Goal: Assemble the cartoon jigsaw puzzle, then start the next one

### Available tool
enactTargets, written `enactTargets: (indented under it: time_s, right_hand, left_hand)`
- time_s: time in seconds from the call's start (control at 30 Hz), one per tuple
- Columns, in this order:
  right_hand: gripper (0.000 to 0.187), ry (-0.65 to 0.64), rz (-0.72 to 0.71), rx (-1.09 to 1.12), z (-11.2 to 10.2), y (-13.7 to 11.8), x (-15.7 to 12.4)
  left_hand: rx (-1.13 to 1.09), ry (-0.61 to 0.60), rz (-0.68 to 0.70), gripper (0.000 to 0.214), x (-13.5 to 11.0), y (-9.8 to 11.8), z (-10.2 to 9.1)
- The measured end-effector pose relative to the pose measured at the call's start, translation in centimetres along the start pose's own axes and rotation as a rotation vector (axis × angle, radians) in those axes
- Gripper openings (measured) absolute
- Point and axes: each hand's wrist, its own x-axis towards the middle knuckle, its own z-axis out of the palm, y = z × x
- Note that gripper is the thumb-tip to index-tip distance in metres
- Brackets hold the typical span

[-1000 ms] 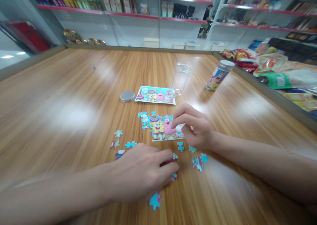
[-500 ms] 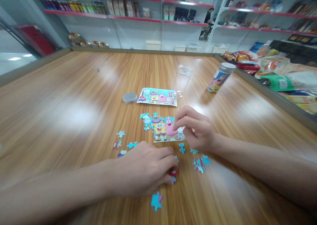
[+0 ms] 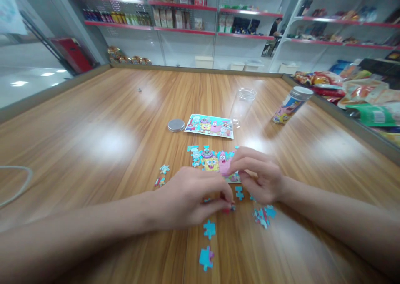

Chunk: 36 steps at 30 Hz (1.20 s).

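Between thumb and fingertips, my left hand (image 3: pixel 200 196) pinches a small red and blue jigsaw piece (image 3: pixel 229 209) just above the table. My right hand (image 3: pixel 259 173) rests over the right part of the partly joined cartoon jigsaw puzzle (image 3: pixel 211 164); its fingers are curled, and whatever lies under them is hidden. Loose blue pieces (image 3: pixel 209 229) lie below my left hand, with another blue piece (image 3: pixel 239 192) between the hands. A small cluster of pieces (image 3: pixel 262 216) sits below my right hand, and a few pieces (image 3: pixel 164 169) lie to the left.
Beyond the puzzle lies a picture card (image 3: pixel 210 126) with a silver lid (image 3: pixel 176 125) beside it. A clear plastic jar (image 3: pixel 243 104) and a printed canister (image 3: pixel 291 104) stand farther back. Snack packs (image 3: pixel 359 92) line the right edge, and shelves (image 3: pixel 187 29) rise behind the table (image 3: pixel 131 134).
My left hand has lifted the red piece from the table and moved it up toward the puzzle, uncovering a blue piece below. My right hand stays over the puzzle. The camera view has shifted.
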Motion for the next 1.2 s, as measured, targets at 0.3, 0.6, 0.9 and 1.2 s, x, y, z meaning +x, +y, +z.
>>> enactTargets:
  time_s: [0.3,0.6,0.9,1.2]
  right_hand:
    - [0.028,-0.056,0.014,-0.214,0.4,0.3,0.2]
    - [0.032,0.018,-0.01,-0.305,0.4,0.3,0.0]
    - [0.034,-0.02,-0.033,-0.339,0.5,0.4,-0.4]
    - [0.01,0.065,0.133,-0.288,0.1,0.6,0.3]
  left_hand:
    - [-0.401,0.291,-0.421,0.02,1.0,-2.1,-0.5]
    - [-0.416,0.281,-0.406,0.022,0.8,-2.1,-0.8]
    - [-0.401,0.203,-0.384,0.021,0.7,-1.8,-0.7]
    - [0.16,0.23,-0.603,0.02,1.4,-5.6,-6.0]
